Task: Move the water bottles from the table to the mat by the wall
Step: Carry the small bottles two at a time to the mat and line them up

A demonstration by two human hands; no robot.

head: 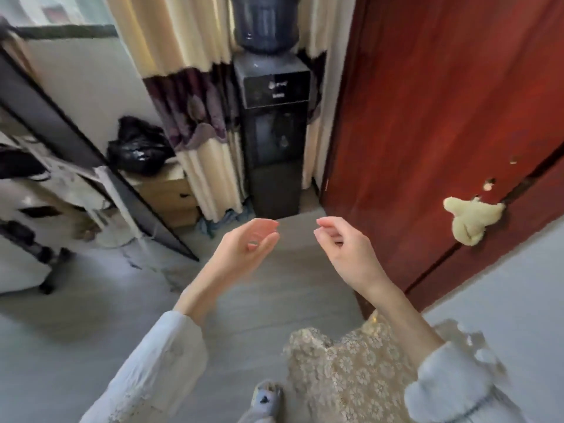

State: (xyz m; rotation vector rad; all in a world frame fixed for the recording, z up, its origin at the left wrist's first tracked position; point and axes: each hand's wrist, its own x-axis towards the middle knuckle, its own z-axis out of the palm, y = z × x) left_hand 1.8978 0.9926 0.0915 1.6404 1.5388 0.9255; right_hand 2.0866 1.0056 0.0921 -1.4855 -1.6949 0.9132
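My left hand point(250, 242) and my right hand point(341, 245) hover side by side in mid-air over the grey floor, a short gap between them. Both have loosely curled, relaxed fingers and hold nothing. No small water bottles, table top or mat can be made out in this view. Straight ahead stands a black water dispenser point(274, 129) with a large dark blue water jug point(265, 24) on top.
A red wooden door point(427, 117) fills the right, with a yellow cloth point(471, 219) on its handle. Cream and purple curtains point(189, 111) hang left of the dispenser. A black plastic bag point(137, 148) sits on a wooden cabinet point(171, 196). A dark-framed shelf unit point(61, 166) stands at left.
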